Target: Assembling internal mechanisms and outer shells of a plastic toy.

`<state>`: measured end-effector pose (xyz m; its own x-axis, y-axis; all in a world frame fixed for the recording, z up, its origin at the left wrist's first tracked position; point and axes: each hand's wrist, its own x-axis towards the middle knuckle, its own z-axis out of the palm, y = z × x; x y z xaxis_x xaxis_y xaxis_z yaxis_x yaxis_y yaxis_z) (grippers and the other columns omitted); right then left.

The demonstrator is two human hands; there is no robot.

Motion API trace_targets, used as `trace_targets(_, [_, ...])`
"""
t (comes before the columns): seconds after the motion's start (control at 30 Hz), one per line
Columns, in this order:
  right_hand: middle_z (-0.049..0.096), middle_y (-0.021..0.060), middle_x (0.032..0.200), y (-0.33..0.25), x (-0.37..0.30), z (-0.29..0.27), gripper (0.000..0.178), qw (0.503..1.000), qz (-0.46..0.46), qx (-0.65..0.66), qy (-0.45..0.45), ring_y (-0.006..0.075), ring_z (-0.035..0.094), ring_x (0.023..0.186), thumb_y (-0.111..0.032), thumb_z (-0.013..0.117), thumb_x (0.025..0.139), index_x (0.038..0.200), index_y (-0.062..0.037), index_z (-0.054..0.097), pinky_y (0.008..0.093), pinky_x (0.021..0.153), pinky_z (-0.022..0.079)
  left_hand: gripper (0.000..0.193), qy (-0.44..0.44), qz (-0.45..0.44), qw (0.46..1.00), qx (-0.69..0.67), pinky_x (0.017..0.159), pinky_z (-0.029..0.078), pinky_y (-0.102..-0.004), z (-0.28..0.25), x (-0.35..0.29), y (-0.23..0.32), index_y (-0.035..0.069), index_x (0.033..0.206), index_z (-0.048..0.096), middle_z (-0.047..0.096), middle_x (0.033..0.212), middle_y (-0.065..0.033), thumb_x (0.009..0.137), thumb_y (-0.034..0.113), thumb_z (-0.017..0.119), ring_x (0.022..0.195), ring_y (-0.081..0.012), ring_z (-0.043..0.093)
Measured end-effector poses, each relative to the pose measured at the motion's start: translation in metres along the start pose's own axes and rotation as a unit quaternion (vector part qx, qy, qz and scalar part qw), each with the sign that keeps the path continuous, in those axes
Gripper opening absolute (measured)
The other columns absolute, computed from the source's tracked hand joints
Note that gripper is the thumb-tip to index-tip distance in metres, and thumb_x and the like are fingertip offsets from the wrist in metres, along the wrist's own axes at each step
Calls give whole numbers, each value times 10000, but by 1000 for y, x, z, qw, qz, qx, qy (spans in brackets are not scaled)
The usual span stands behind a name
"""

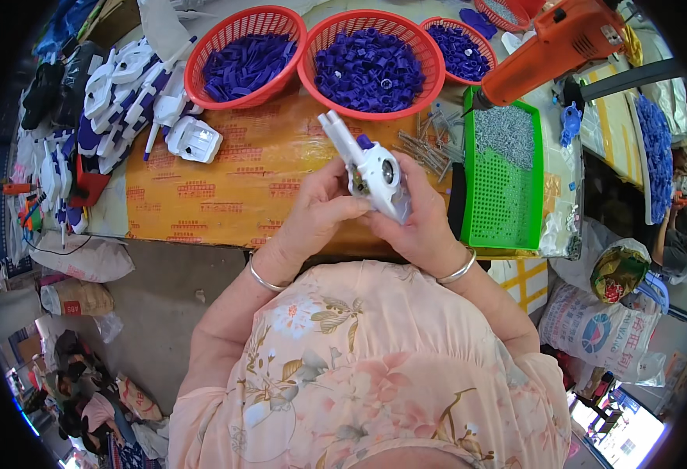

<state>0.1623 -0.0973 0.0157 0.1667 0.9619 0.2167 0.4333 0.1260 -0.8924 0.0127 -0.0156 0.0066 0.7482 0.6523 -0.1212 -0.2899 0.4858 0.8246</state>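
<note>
My two hands hold a white plastic gun-shaped toy [377, 176] between them, just over the near edge of the table. A purple piece shows on its top, and a dark round part sits in its side. The toy's barrel end points away and to the left. My left hand [320, 207] is closed on its left side, with the thumb across the lower part. On the right side, my right hand [425, 211] wraps round it. My palms and fingers cover some of the toy's lower end.
Red baskets of purple parts [371, 70] line the back. A green tray [503, 223] of small metal pieces stands right, beside loose long metal rods [429, 148]. An orange power drill [550, 55] reaches in above the tray. White-and-purple toys [121, 102] are piled left.
</note>
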Motion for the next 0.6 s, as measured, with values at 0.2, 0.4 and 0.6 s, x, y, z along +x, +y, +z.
trace_targets(0.2, [578,153,1086,-8,7,-7,666,994,61,88,-25,226,576,1012,-127,740,718,1267,9,387,330,868,453,447,49,-24,998,43,845,483,-293,-15,-13,14,-37,1239,480,589,1074,-90,799,-35,558,976,-157,582])
trace_targets(0.4, [558,163,1113,-2,-3,-4,694,999,33,26,-22,251,569,1038,-101,754,701,1275,19,384,333,872,451,274,141,100,965,198,761,507,-294,-46,-32,74,-40,1081,589,636,964,-111,810,-19,550,826,-171,626])
trace_targets(0.6, [561,180,1118,-1,-6,-2,728,999,28,12,-34,277,580,1020,-93,767,686,1282,31,369,340,867,457,163,262,290,791,470,617,468,-217,-79,11,139,-20,991,605,621,828,-35,839,-19,545,711,-86,589])
